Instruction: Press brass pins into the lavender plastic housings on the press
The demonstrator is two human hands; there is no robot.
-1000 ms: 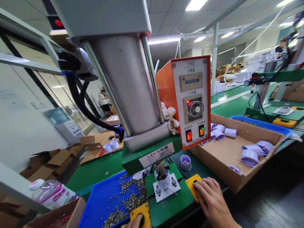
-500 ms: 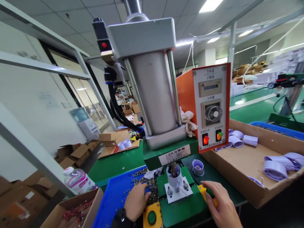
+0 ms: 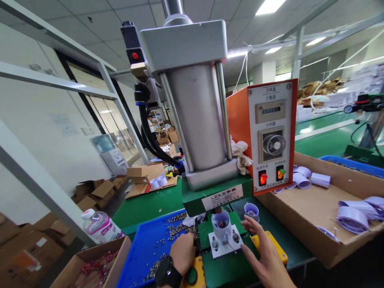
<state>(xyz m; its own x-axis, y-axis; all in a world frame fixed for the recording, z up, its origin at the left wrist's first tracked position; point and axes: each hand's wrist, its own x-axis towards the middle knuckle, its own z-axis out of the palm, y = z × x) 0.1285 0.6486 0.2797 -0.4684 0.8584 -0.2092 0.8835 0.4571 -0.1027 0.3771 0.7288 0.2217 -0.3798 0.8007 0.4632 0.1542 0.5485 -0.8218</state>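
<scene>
My left hand, with a black watch on the wrist, is over the right edge of the blue tray of small metal parts; its fingertips are hidden. My right hand has its fingers spread, nothing in it, just right of the white fixture plate. A white cup-like part stands upright in the fixture under the press, with small dark and red parts inside. Another such cup stands behind my right hand. A yellow button box lies beside that hand, another by the left.
An orange control box stands right of the press. A cardboard box holds several white cylinders at the right. Front left are a box of red parts and a bottle. A person is far behind.
My right hand has moved left, off the right button box toward the fixture, fingers spreading. My left hand has shifted slightly right. The press rod now sits higher above the cup.
</scene>
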